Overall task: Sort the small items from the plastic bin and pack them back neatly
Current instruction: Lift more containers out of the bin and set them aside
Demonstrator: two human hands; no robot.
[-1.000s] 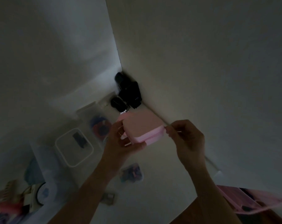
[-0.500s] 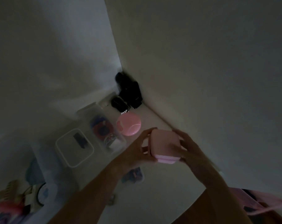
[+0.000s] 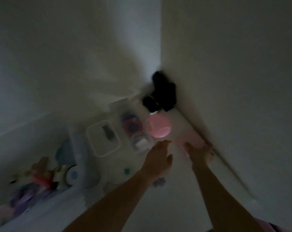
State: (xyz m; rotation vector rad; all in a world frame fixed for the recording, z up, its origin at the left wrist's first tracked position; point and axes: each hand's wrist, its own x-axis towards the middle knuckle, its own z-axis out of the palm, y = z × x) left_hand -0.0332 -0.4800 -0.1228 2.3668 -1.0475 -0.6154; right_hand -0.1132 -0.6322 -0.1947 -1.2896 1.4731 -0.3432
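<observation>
The scene is dim and blurred. A square pink box lies on the white floor against the right wall. My right hand grips its near end, thumb on the left side and fingers on the wall side. My left hand hovers just left of the box with relaxed fingers and holds nothing. A round pink lid or dish lies beyond my left hand. At the far left is a pale plastic bin, with several small colourful items beside it.
Two clear containers stand side by side: one with a white rim, one holding coloured bits. Black objects fill the wall corner. A small teal piece and a purple item lie near my left forearm.
Both hands carried the pink box down and to the right, to the floor by the wall. My left hand has let go of it and drawn back.
</observation>
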